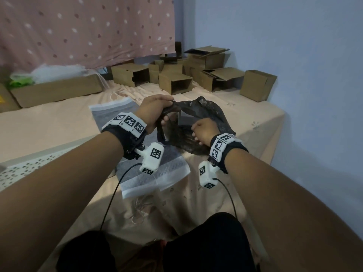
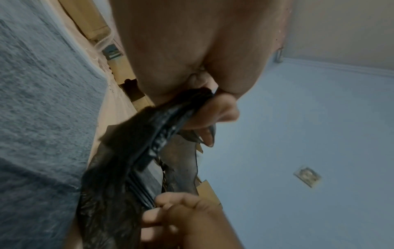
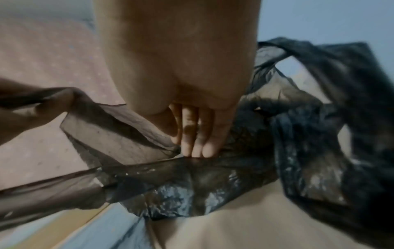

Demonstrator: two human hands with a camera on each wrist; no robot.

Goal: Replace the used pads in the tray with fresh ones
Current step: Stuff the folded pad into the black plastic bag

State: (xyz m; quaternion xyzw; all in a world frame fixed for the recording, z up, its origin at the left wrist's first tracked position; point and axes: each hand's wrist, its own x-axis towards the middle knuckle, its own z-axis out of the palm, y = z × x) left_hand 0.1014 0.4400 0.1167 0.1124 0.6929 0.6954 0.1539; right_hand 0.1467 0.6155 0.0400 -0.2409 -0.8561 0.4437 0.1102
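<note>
Two bare hands hold a thin black plastic bag open above a pad on a bed.

The grey, white-edged pad (image 1: 137, 171) lies flat on the peach bedsheet (image 1: 59, 126), partly under the hands. The left hand (image 1: 155, 110) grips the bunched rim of the black plastic bag (image 1: 204, 112); the right hand (image 1: 204, 132), fingers curled, holds its near edge. Cardboard boxes (image 1: 176, 83) sit behind, a perforated white tray (image 1: 25, 165) at left.
</note>
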